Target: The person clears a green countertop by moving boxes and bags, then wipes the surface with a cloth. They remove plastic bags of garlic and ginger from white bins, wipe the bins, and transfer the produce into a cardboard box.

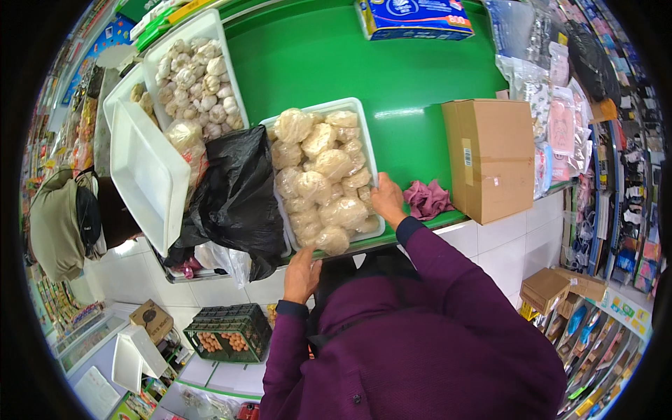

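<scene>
A white plastic tray [374, 157] full of pale yellowish lumps wrapped in clear film [332, 163] lies on the green counter [336, 58] in front of me. My right hand [387, 197] is at the tray's right side, its fingers on the rim; whether they grip it, I cannot tell. At the near left corner is my left hand [302, 275], fingertips by the tray's edge, their hold unclear. A black plastic bag [236, 205] lies against the tray's left side. Right of my right hand is a crumpled mauve cloth [428, 199].
A white tray of garlic bulbs [199, 86] stands far left, with a tilted empty white tray [147, 168] nearer. A cardboard box [491, 160] and plastic-wrapped packages [562, 121] are at right, a blue tissue pack [417, 20] at the far edge. Below left is a crate of eggs [228, 333].
</scene>
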Action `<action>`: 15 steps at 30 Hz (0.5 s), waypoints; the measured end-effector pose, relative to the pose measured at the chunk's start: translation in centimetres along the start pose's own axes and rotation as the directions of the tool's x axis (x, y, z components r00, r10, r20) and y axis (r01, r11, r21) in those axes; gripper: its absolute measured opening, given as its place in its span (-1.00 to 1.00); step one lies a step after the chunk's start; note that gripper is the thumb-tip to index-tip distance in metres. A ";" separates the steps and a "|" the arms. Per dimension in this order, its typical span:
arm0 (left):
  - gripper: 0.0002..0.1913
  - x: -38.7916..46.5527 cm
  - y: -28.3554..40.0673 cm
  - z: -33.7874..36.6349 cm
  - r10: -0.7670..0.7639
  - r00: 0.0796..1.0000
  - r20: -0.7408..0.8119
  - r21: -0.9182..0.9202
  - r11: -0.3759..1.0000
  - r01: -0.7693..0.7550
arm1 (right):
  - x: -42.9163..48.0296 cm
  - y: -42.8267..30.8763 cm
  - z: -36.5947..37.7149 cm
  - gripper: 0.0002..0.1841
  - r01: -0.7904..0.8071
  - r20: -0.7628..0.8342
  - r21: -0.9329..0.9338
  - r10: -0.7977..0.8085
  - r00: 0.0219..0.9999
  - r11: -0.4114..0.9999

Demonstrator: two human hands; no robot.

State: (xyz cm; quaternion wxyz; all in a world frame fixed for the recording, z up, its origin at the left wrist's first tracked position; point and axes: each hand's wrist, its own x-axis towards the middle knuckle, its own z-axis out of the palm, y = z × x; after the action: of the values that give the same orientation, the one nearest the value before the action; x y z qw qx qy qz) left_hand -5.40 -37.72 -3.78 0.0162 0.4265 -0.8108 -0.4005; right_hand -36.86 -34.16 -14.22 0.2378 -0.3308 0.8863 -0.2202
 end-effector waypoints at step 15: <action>-0.59 -3.6 -4.8 1.8 -0.169 0.983 -0.071 -0.166 0.974 0.155 | 1.4 5.3 -4.0 -0.73 -0.073 -0.028 -0.044 0.072 0.997 0.996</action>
State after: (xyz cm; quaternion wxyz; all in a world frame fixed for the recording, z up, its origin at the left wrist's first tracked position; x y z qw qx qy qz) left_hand -0.56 -35.59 -7.03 0.0520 0.5052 -0.7372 -0.4457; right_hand -42.58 -30.54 -14.35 0.2266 -0.3009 0.9054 -0.1957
